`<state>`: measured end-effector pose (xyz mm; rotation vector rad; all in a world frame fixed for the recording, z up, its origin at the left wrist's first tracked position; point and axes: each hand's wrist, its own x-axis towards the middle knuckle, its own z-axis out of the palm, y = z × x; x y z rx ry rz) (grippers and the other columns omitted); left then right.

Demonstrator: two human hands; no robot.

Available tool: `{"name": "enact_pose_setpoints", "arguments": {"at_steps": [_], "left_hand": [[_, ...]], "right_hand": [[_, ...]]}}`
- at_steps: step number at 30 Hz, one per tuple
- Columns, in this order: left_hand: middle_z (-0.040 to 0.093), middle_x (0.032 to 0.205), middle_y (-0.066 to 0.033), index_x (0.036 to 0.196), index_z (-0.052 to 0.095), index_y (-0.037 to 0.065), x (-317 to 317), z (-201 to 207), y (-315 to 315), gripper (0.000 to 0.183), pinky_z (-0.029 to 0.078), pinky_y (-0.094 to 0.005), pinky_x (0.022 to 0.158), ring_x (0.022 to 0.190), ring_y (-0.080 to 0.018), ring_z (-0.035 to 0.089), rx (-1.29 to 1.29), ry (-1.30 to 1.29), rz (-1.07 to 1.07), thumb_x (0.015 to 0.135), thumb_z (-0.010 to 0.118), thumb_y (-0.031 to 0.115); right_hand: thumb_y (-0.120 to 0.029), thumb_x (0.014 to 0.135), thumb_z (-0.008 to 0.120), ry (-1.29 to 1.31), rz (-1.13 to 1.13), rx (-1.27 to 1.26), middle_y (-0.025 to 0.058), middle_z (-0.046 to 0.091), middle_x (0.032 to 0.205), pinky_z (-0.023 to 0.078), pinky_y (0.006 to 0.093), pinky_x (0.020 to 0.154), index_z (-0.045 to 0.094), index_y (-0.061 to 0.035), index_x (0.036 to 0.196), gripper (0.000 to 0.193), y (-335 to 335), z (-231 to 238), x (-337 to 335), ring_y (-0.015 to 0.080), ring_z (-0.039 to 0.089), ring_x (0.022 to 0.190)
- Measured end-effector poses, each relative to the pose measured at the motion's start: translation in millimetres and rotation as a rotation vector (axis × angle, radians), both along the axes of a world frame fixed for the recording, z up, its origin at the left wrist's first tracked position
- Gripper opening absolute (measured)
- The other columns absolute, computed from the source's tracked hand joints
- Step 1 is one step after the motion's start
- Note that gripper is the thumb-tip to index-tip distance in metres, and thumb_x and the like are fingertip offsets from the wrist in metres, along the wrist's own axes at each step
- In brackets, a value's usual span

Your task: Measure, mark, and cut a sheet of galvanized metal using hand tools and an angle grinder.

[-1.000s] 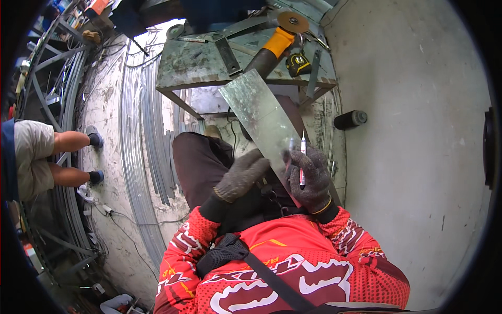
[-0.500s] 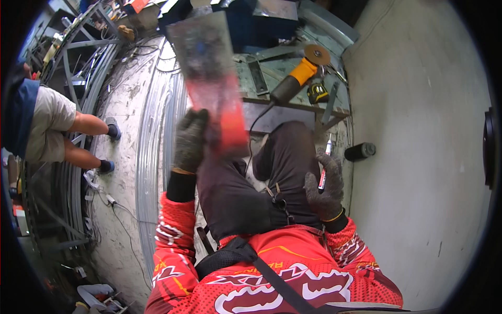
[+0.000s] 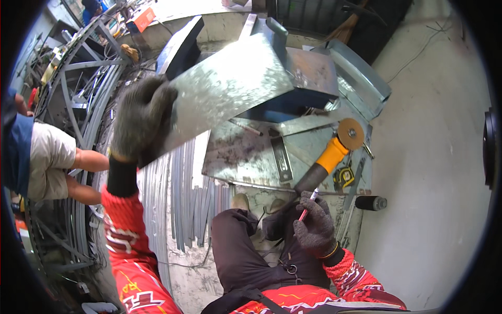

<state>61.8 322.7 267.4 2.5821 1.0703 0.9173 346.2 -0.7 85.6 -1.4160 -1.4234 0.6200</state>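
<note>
My left hand (image 3: 137,119), in a dark grey work glove, grips the near left edge of a shiny piece of sheet metal (image 3: 225,91). The sheet is raised and tilted over the far left part of the metal-topped work surface (image 3: 230,162). In front of my right thigh, my gloved right hand (image 3: 318,230) is closed around a slim red and white marker pen (image 3: 314,194), its white end pointing up and away. Just beyond that hand lies a yellow and black angle grinder (image 3: 330,156) with a brown disc.
A tape measure (image 3: 343,178) and a dark slotted metal bar (image 3: 281,157) lie by the grinder. Bent metal boxes (image 3: 314,73) stand at the back. Long metal strips (image 3: 191,209) cover the floor at left, near another person's legs (image 3: 83,175). A black cylinder (image 3: 371,203) lies by the right wall.
My left hand has carried the metal sheet up and away to the far left, turning its face. The right hand now grips the marker in its fingers. The view has shifted forward.
</note>
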Motion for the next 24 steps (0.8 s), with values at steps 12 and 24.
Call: {"name": "enact_pose_setpoints", "arguments": {"at_steps": [12, 24], "left_hand": [[0.074, 0.086, -0.0117, 0.100, 0.078, 0.009, 90, 0, 192, 0.039, 0.052, -0.0458, 0.085, 0.088, -0.0323, 0.070, -0.120, 0.480, -0.073, 0.097, 0.066, 0.046], [0.066, 0.120, -0.0174, 0.122, 0.068, 0.005, 102, 18, 28, 0.032, 0.055, -0.0442, 0.094, 0.109, -0.0368, 0.067, -0.224, -0.062, -0.033, 0.091, 0.075, 0.009]], "right_hand": [[0.003, 0.082, 0.069, -0.028, -0.128, -0.185, 0.0200, 0.061, 0.135, 0.053, 0.0409, 0.100, 0.059, -0.0009, 0.139, 0.058, 72, 134, 18, 0.0339, 0.064, 0.118], [0.008, 0.088, 0.063, 0.119, -0.342, -0.256, 0.0129, 0.066, 0.098, 0.055, 0.0378, 0.083, 0.068, -0.0052, 0.107, 0.024, 94, 192, 52, 0.0294, 0.068, 0.092]]}}
